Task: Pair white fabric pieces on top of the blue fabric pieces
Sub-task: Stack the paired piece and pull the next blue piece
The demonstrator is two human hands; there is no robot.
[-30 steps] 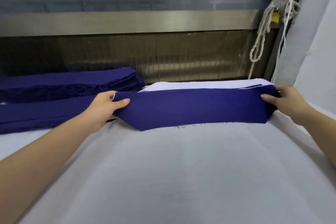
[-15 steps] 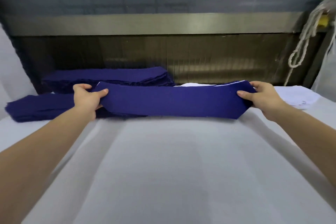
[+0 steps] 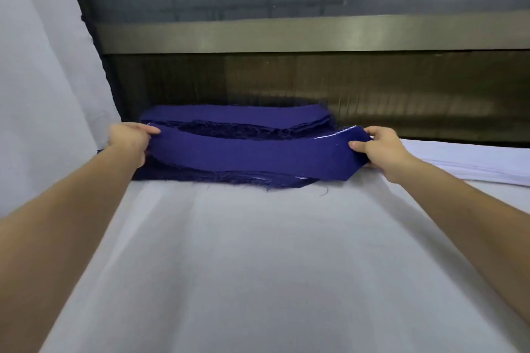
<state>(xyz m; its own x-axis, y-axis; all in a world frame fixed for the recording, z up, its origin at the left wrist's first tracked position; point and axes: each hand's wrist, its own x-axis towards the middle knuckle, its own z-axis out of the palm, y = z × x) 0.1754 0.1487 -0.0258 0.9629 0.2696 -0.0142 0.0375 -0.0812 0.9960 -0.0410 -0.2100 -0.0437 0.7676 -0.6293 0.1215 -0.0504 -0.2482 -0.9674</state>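
Blue fabric strip gripped at its ends by left hand and right hand.

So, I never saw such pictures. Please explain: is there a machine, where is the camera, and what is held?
There is no machine: a person works with two bare hands. The camera sits on the person's head and looks forward and down. The left hand and the right hand each grip one end of a long blue strip; a thin white edge shows at its right end. Under it lies the near pile of blue pieces, behind it the far pile. At the right lie white pieces. The piles rest on a white cloth.
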